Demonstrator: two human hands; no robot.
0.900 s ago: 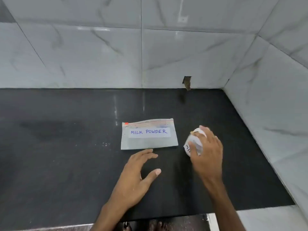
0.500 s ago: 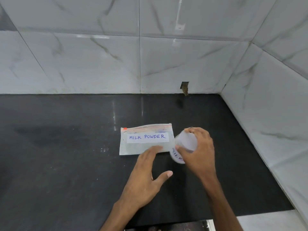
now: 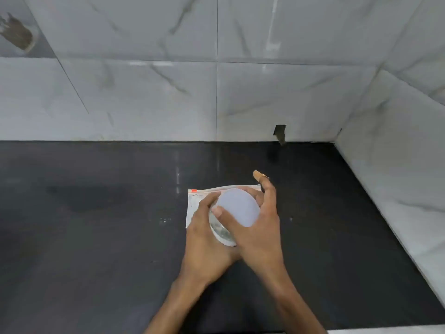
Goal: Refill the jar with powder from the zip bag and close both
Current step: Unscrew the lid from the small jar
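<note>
Jar (image 3: 220,231) held tilted between the hands, left hand (image 3: 207,239) curled round its glass body, right hand (image 3: 260,237) gripping its white lid (image 3: 238,208); bag (image 3: 192,201) flat on the table (image 3: 96,237) just beyond, largely hidden by both; tiled wall (image 3: 144,92) behind.

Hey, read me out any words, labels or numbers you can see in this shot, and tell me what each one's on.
No text can be read.
zip bag: its face is mostly hidden behind the jar, left hand and right hand; the bare strip shows nothing legible.
lid: plain white, no print visible.
</note>
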